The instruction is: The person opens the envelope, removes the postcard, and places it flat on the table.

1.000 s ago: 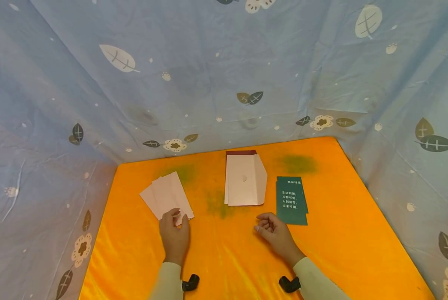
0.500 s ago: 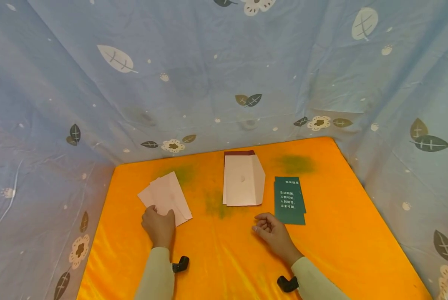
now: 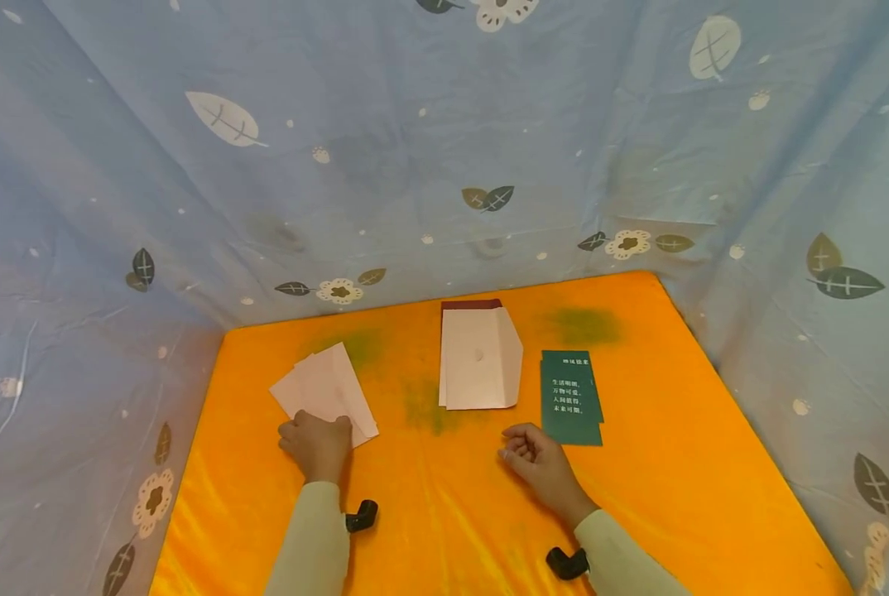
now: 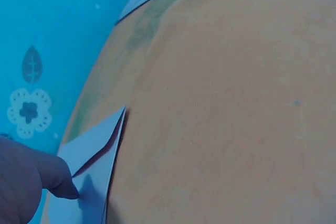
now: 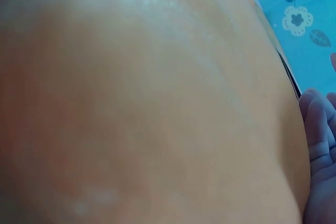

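Note:
In the head view, several pale pink envelopes (image 3: 343, 381) lie fanned out at the left of the yellow cloth. My left hand (image 3: 316, 447) is over their near end, fingers bent at the left edge and thumb on the paper. The left wrist view shows the thumb pressing on an envelope (image 4: 94, 198) beside its slightly raised flap; the other fingertips are hidden. My right hand (image 3: 545, 468) rests on the cloth with loosely curled fingers, holding nothing, just left of the near end of dark green cards (image 3: 574, 422) printed with white characters.
At the middle back lies a stack of pale pink envelopes (image 3: 468, 372), the top one with its flap open to the right. A dark red piece (image 3: 474, 305) shows behind it. Blue patterned fabric (image 3: 385, 165) walls in the back and sides of the yellow cloth (image 3: 444, 513).
My left hand has shifted left across the near end of the envelopes and bent its fingers at their left edge. My right hand has stayed in place. The envelopes lie as before.

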`<move>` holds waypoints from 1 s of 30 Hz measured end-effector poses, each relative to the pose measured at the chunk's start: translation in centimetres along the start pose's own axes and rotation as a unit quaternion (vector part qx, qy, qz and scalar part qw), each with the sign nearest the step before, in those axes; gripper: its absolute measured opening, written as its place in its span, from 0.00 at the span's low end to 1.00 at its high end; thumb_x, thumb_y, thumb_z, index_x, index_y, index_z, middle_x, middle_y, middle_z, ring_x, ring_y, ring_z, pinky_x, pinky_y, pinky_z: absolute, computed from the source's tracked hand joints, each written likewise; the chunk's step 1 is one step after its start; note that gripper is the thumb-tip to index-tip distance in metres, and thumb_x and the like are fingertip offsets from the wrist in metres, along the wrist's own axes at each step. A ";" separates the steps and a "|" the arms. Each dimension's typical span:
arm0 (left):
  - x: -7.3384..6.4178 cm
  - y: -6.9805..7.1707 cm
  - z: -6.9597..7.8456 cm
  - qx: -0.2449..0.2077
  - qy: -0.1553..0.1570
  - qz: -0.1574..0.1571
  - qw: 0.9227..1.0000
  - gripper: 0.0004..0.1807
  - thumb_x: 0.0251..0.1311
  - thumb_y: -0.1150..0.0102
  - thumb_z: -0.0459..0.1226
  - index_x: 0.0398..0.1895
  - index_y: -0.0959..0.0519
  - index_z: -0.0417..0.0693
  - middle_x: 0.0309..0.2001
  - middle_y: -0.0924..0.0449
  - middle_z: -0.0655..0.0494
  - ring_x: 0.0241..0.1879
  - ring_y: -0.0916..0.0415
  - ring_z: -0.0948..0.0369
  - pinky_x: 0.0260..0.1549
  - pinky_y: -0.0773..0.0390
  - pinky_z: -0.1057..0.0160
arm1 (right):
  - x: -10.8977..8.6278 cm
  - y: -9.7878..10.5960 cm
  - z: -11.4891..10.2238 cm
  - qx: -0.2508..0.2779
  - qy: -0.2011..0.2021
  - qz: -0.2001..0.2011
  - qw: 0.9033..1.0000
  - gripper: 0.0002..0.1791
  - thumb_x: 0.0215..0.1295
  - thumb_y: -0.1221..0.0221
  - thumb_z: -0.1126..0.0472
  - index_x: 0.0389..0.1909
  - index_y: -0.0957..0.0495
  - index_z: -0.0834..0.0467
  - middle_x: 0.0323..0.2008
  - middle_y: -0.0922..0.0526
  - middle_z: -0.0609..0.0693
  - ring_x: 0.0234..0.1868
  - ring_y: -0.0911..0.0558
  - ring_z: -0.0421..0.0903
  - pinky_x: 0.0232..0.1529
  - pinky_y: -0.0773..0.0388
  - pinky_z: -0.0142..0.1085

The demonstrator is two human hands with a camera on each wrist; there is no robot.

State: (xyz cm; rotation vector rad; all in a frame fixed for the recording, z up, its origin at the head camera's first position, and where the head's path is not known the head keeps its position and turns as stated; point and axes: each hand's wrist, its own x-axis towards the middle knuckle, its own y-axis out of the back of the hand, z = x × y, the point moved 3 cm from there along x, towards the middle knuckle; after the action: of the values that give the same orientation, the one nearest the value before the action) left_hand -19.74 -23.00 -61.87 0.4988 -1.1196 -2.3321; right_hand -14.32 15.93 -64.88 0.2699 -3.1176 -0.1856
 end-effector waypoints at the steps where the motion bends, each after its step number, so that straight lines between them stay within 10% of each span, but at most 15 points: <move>1: 0.0 0.1 0.1 0.005 -0.003 0.000 1.000 0.29 0.58 0.37 0.37 0.52 0.30 0.18 0.50 0.34 0.23 0.53 0.41 0.30 0.53 0.40 0.35 | 0.0 -0.1 0.0 -0.003 0.001 0.000 1.000 0.16 0.73 0.30 0.67 0.57 0.18 0.67 0.40 0.19 0.55 0.34 0.24 0.46 0.37 0.25 0.28; 7: 0.4 0.8 0.1 0.027 -0.018 -0.023 0.999 0.28 0.57 0.38 0.39 0.48 0.29 0.19 0.47 0.29 0.25 0.51 0.36 0.30 0.54 0.37 0.34 | 0.0 -0.2 -0.1 -0.010 0.006 0.003 1.000 0.16 0.72 0.30 0.67 0.57 0.18 0.66 0.40 0.18 0.54 0.33 0.23 0.46 0.36 0.24 0.28; 19: 0.8 1.8 -0.6 -0.058 0.057 -0.070 0.994 0.40 0.54 0.31 0.40 0.61 0.36 0.20 0.57 0.34 0.25 0.53 0.36 0.30 0.55 0.28 0.32 | 0.0 -0.3 0.1 -0.008 0.003 0.007 1.000 0.14 0.72 0.30 0.68 0.55 0.17 0.66 0.39 0.18 0.55 0.34 0.23 0.47 0.38 0.24 0.28; 25: 0.7 1.8 -1.3 -0.098 0.053 -0.097 0.989 0.35 0.57 0.33 0.37 0.61 0.37 0.27 0.50 0.30 0.31 0.45 0.29 0.35 0.41 0.23 0.40 | 0.0 -0.3 -0.1 -0.005 -0.004 0.008 1.000 0.14 0.72 0.30 0.68 0.55 0.18 0.66 0.40 0.19 0.55 0.35 0.23 0.48 0.38 0.24 0.28; 30: 0.6 1.9 -1.5 -0.121 0.027 -0.133 0.983 0.41 0.67 0.31 0.39 0.74 0.41 0.28 0.65 0.30 0.25 0.60 0.27 0.31 0.58 0.23 0.34 | 0.0 -0.3 -0.3 0.003 -0.008 0.005 1.000 0.15 0.73 0.30 0.68 0.56 0.18 0.66 0.41 0.18 0.56 0.36 0.22 0.48 0.39 0.23 0.28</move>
State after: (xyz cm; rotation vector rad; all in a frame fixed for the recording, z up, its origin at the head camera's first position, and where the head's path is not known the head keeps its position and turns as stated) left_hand -18.93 -25.34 -61.33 0.6476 -0.7695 -2.6221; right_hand -14.29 15.62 -64.66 0.2545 -3.1360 -0.1795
